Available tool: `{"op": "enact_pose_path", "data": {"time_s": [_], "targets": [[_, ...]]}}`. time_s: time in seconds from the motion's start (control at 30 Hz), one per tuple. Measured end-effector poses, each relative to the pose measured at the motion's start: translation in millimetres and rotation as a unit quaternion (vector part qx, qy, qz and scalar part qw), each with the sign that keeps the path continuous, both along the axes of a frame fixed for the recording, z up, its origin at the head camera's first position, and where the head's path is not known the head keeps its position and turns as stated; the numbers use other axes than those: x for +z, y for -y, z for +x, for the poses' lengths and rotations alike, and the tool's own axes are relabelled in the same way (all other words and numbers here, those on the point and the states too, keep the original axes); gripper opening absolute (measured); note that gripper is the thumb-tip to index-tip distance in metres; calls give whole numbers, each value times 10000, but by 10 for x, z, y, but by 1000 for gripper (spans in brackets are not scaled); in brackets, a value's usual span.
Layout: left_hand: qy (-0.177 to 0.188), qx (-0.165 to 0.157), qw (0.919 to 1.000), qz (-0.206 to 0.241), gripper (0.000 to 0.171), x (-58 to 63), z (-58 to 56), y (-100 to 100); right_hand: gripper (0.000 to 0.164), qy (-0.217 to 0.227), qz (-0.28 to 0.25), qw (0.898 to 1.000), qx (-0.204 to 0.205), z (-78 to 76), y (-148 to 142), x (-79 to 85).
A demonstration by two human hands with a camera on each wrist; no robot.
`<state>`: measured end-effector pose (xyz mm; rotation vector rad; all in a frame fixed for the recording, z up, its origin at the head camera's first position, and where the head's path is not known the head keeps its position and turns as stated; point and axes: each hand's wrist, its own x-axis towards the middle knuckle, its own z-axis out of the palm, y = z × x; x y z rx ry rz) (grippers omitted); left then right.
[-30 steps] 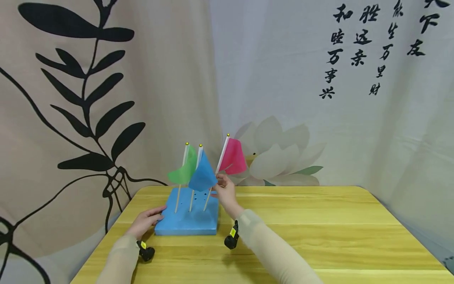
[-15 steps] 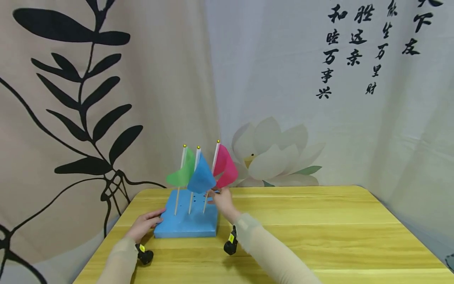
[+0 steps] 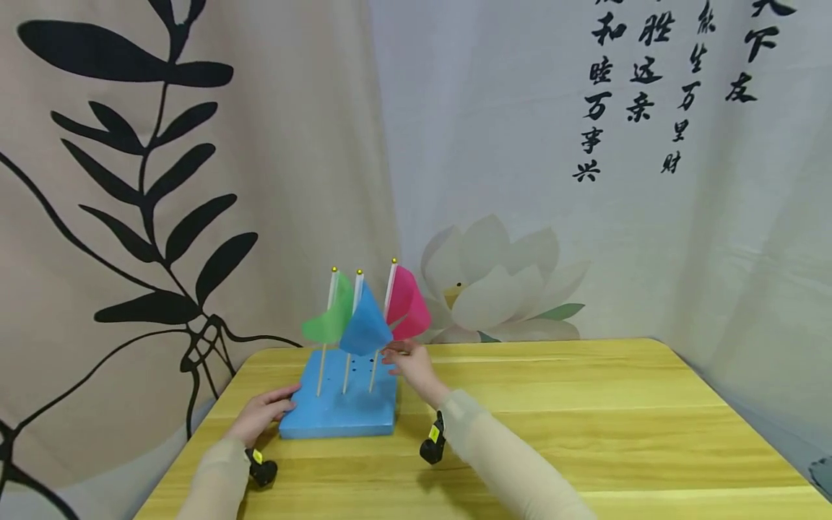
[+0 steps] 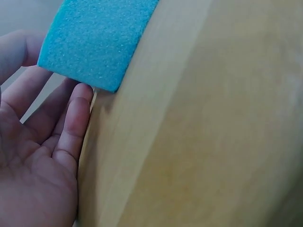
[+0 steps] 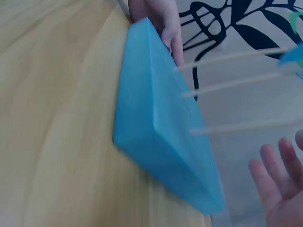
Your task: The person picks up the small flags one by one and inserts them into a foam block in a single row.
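A blue foam board (image 3: pixel 338 420) lies on the table, bearing three small flags on thin sticks with gold tips. The green flag (image 3: pixel 329 323) is at the left, the blue flag (image 3: pixel 366 325) in the middle, the pink flag (image 3: pixel 408 307) at the right. My left hand (image 3: pixel 263 413) rests its extended fingers against the board's left edge. In the right wrist view, the fingers of my right hand (image 5: pixel 284 189) are spread and apart from the sticks. In the head view, that hand is beside the pink flag's stick (image 3: pixel 373 375), below its cloth.
The wooden table (image 3: pixel 552 426) extends to the right of the board. Several small holes show in the board's far part. A patterned curtain (image 3: pixel 312 144) hangs behind the table. A black wrist camera (image 3: pixel 432 444) hangs below my right wrist.
My right hand has lowered the pink flag, which leans less now, and its fingers have come off the stick. My left hand keeps its place at the board. The head view has shifted slightly.
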<state>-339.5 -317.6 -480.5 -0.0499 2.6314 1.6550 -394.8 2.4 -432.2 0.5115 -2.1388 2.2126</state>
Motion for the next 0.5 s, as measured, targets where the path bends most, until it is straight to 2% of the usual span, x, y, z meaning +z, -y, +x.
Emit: {"op": "enact_pose_path", "data": {"time_s": [0.2,0.27,0.37,0.5], "targets": [[53,-185,9998,18,54,79,-12,33,27,-141,415,9990,117,-93,-475,-17],[79,-378,9993,-4,54,120,2,50,28,-102,553,9984,90,-113,-665,-22],[40,-728,9973,-120,56,197,1,64,28,-100,867,9961,-129,-161,-960,-20],[-89,-937,9949,-365,57,331,-36,85,27,-314,1528,9864,-515,-223,-1329,0]]}}
